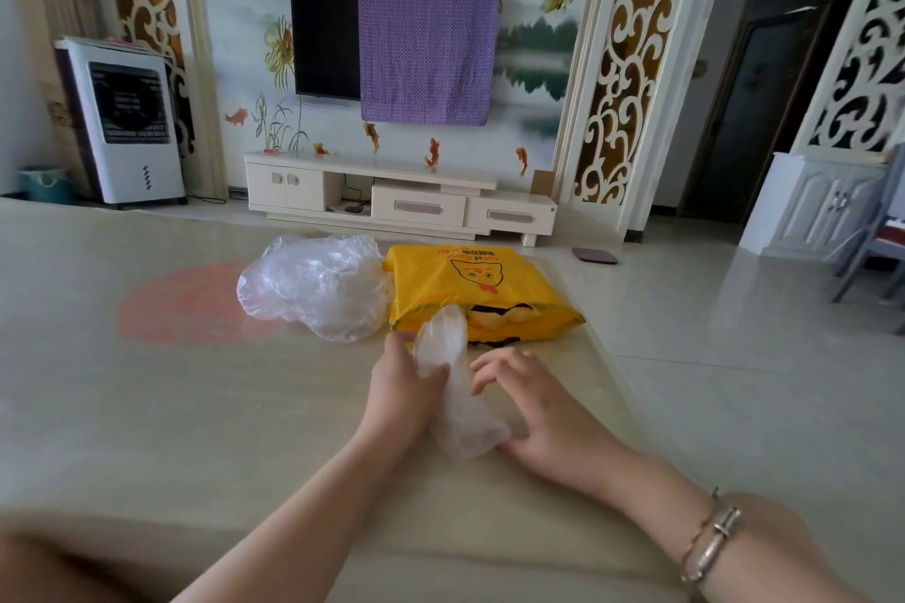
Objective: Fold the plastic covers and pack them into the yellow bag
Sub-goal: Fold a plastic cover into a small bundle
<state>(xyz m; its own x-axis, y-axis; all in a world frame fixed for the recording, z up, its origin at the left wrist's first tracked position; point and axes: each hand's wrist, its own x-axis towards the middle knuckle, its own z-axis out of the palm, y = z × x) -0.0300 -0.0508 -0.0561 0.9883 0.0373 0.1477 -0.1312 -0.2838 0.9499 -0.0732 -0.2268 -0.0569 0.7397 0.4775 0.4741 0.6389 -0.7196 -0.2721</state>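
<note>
A folded clear plastic cover (pixel 453 382) lies as a long strip on the beige table (pixel 196 406), its far end raised toward the yellow bag (pixel 470 289). My left hand (pixel 401 387) grips the strip from its left side. My right hand (pixel 529 402) rests beside it with spread, relaxed fingers, the thumb touching the strip's near end. The yellow bag lies flat with a cat face print, its opening facing me. A crumpled heap of clear plastic covers (pixel 313 289) sits just left of the bag.
The table's right edge (pixel 631 387) runs close past my right hand, with tiled floor beyond. A pink round patch (pixel 181 304) marks the tabletop at left. A white TV stand (pixel 392 196) and an air cooler (pixel 127 122) stand far back.
</note>
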